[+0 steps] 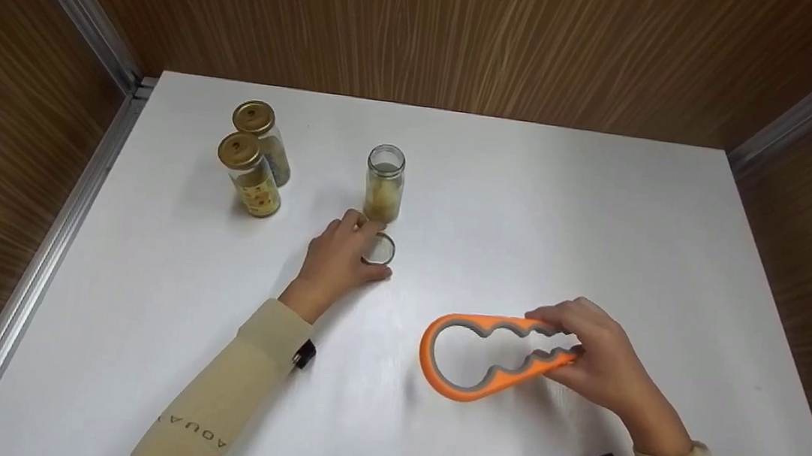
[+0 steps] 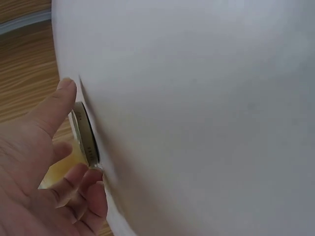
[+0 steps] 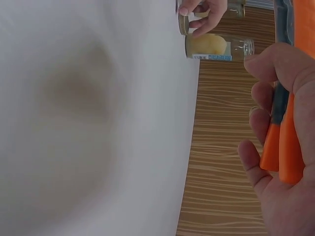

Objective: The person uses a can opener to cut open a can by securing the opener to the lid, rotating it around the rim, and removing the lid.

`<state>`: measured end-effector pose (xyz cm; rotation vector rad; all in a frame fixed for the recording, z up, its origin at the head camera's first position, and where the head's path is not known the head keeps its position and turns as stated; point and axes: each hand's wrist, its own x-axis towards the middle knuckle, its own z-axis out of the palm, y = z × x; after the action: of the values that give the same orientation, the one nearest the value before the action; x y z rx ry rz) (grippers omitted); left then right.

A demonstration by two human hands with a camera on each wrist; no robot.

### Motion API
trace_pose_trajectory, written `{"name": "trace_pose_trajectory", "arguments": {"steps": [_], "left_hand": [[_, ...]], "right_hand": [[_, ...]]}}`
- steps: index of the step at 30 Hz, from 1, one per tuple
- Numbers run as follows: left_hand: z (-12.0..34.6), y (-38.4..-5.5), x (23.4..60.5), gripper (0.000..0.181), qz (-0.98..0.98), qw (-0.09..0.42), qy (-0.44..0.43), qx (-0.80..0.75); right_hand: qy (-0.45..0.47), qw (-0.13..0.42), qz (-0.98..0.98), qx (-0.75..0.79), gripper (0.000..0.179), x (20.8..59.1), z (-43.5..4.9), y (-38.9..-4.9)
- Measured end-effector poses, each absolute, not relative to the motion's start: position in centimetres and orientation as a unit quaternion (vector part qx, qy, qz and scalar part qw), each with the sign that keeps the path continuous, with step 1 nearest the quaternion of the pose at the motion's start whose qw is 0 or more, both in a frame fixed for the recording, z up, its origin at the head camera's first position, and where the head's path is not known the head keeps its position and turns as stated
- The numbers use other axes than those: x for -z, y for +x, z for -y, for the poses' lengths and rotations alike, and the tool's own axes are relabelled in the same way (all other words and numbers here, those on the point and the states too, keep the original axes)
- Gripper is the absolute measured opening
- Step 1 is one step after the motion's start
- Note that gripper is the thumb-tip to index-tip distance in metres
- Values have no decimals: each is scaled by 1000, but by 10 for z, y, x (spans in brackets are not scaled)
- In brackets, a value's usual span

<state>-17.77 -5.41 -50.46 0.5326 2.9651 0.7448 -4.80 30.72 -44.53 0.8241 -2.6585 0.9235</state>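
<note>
A round metal jar lid (image 1: 379,248) lies on the table with its inner face up. My left hand (image 1: 341,253) is around it, thumb and fingers spread to either side. In the left wrist view the thumb tip stands apart from the lid (image 2: 86,133). Just behind it stands an uncapped glass jar (image 1: 384,188) with pale yellow contents. My right hand (image 1: 600,354) grips the handle ends of an orange jar opener (image 1: 460,394) with a grey wavy inner edge. The opener is held above the table, its round loop pointing left.
Two lidded glass jars, a front one (image 1: 259,190) with a yellow label and a rear one (image 1: 254,118), stand close together at the back left. Wood-grain panels (image 1: 426,34) enclose the white table (image 1: 566,215) at the back and both sides.
</note>
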Motion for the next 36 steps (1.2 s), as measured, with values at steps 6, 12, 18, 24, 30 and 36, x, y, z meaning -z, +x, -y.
{"name": "trace_pose_trajectory", "arguments": {"steps": [6,12,18,24,30,36], "left_hand": [[78,-169,493,57,-944,-105,180,-256],[116,-176,473,36,-888,-313,180,-283],[154,-189,458,61,-856,-392,85,-326],[178,-200,467,101,-838,-227,-43,-494],[184,-205,480,110,-827,-115,-73,-546],[183,-212,485,97,-829,-147,-80,-534]], "right_hand": [[282,108,898,-319,57,446,-309,-47],[283,111,899,-315,57,447,-313,-46],[296,134,892,-315,61,449,-312,-46],[270,101,913,-290,57,449,-310,-44],[286,133,914,-253,56,448,-309,-43],[277,140,919,-242,55,445,-308,-42]]}}
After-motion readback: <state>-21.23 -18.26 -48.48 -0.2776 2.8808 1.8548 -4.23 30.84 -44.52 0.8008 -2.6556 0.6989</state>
